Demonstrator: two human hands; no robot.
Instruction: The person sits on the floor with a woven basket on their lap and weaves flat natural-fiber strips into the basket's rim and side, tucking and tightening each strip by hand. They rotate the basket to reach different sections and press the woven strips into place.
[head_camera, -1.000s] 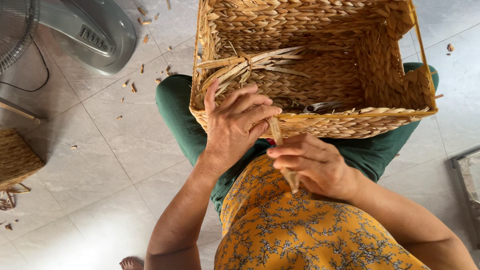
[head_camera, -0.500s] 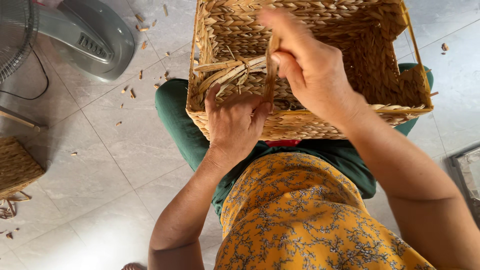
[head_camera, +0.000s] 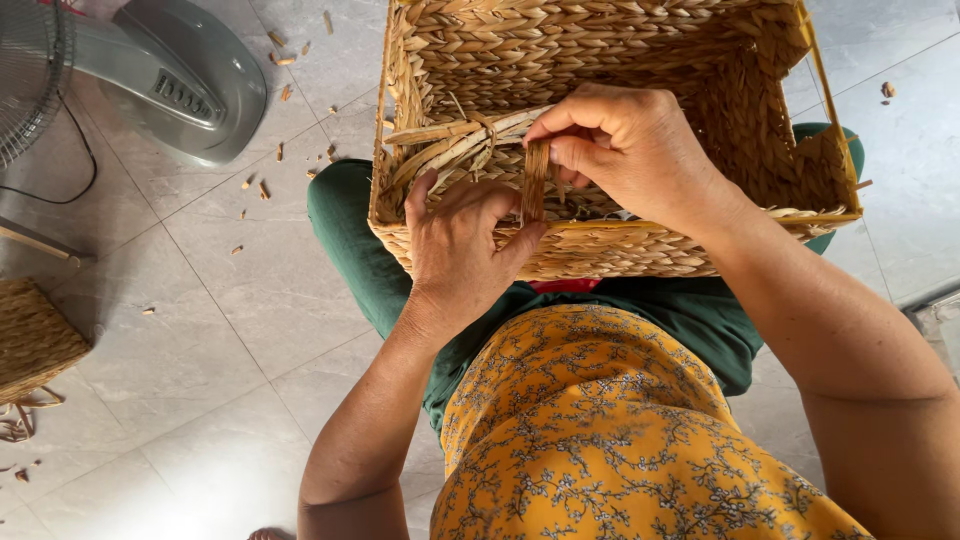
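A rectangular woven straw basket (head_camera: 640, 50) rests on my lap, open side toward me. My left hand (head_camera: 462, 245) grips the basket's near rim, thumb against a flat straw strand (head_camera: 535, 180). My right hand (head_camera: 625, 145) pinches the top of that strand just inside the rim, holding it upright. A bundle of loose straw strands (head_camera: 450, 145) lies across the inside of the basket at the left.
A grey fan base (head_camera: 175, 85) with a cord stands on the tiled floor at the upper left. Another woven basket (head_camera: 35, 340) sits at the left edge. Bits of straw (head_camera: 265, 185) are scattered on the tiles.
My right hand rose from below the rim with the strand, reached over the basket, then came down to the near rim. My left hand stayed on the rim.
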